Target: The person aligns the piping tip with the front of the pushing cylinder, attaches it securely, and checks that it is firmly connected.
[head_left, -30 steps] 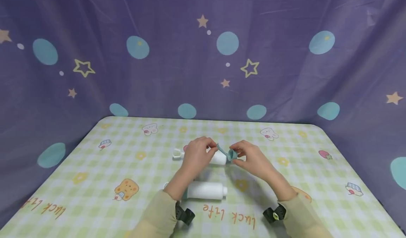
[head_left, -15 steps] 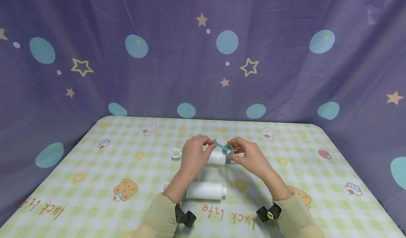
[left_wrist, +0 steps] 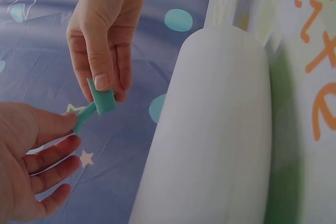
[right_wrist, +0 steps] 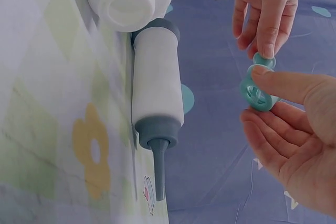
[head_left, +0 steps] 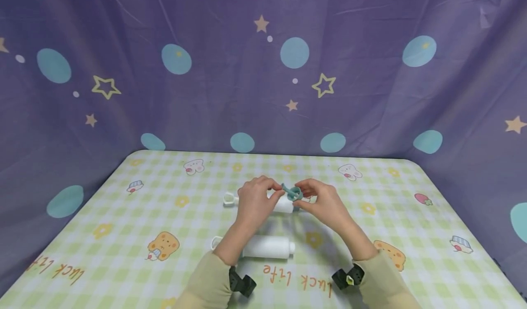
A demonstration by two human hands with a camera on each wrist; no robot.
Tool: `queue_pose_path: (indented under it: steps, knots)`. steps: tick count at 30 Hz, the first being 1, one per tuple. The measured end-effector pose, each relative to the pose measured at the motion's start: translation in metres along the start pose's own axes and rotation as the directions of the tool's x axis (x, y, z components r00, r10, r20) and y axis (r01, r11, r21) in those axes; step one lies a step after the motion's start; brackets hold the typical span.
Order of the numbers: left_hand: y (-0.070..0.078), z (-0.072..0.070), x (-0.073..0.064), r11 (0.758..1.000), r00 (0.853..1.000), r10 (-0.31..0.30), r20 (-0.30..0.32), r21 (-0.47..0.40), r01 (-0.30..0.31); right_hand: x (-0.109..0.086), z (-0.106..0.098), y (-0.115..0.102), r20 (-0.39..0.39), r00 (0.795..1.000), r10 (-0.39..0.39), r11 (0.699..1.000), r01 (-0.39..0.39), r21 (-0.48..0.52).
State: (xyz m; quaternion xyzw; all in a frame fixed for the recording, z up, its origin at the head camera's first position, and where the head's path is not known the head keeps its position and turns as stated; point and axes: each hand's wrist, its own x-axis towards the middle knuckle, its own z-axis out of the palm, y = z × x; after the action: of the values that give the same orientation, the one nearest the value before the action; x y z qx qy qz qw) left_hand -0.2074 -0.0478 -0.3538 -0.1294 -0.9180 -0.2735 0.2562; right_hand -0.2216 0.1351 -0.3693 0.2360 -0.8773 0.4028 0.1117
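Note:
Between both hands, above the tablecloth, is a small teal plastic nozzle with a round, spoked wide end and a thin spout. My left hand pinches the spout's tip between thumb and forefinger; the left wrist view shows its other fingers loosely spread. The wide end is held by the thumb and fingers of my right hand. Just beyond the hands lies a white syringe-like tube with grey-blue end caps and a long grey-blue spout. In the head view the left hand hides part of it.
Nearer me lies a second white syringe-like tube with a short white neck at its right end; the left forearm covers part of it. A checked tablecloth covers the table. Behind hangs a purple curtain.
The nozzle has been lifted slightly and turned, so its wide end faces the head camera more. The right hand has shifted a little left. Both white tubes stay put.

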Motion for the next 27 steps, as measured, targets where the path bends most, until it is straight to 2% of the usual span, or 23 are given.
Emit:
queue_pose_path:
  steps: [3,10,16,27]
  knots:
    - [0.0015,0.0007,-0.0005,1.000,1.000,0.009,0.008,0.013,-0.009,-0.0001,0.0004,-0.0005,-0.008,1.000,0.001,1.000,-0.001,0.008]
    - [0.0037,0.0026,-0.0004,0.997,0.997,0.080,0.019,0.011,-0.080,-0.0003,0.0014,-0.0010,-0.010,1.000,-0.001,1.000,0.001,0.015]
    - [0.0059,0.0043,-0.0024,0.995,0.993,0.099,0.060,0.028,-0.101,-0.0003,0.0020,-0.0026,-0.011,1.000,-0.001,1.000,0.001,0.021]
    - [0.0062,0.0079,-0.0026,0.992,0.991,0.122,0.058,0.026,-0.123,-0.0002,0.0030,-0.0024,0.006,1.000,0.002,1.000,-0.002,0.021]
